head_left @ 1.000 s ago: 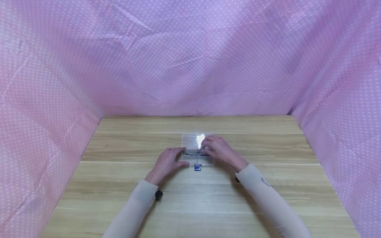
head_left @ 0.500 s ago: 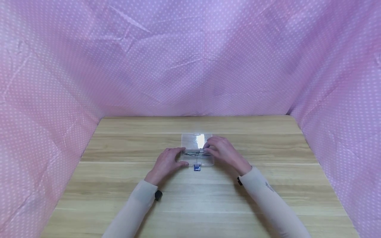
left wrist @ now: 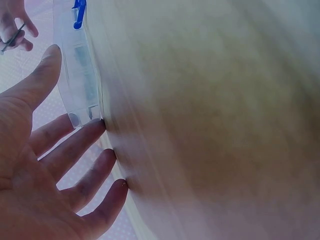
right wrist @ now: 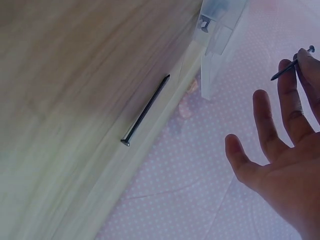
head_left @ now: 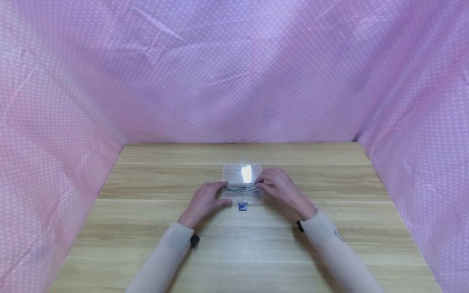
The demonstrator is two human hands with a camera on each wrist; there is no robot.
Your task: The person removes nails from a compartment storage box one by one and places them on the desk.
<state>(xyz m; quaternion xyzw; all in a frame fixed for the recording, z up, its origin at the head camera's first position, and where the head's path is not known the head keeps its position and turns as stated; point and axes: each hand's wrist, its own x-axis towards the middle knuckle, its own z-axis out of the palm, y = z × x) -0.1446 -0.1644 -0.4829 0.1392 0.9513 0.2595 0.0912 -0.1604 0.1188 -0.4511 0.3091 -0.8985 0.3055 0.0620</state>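
A clear plastic box [head_left: 253,198] with a raised divider lies on the table, its transparent lid [head_left: 234,173] folded back. Several nails [head_left: 238,189] lie crosswise in its back compartment. My left hand [head_left: 206,198] holds the box's left end, thumb at the front edge and index finger farther back. My right hand [head_left: 280,187] pinches a dark nail [right wrist: 286,69] between thumb and fingertips, above the box's right side; its other fingers are spread. Another nail [right wrist: 146,110] rests on the tabletop in the right wrist view; in the head view it cannot be made out.
The box's blue latch [head_left: 242,206] hangs down at the front. A light wooden table [head_left: 165,167] spreads around the box. Pink dotted cloth [head_left: 234,89] stands behind the table and along both sides.
My right hand has drawn back to the right from over the box, with the pinched nail. More of the nails inside shows now. My left hand stays where it was.
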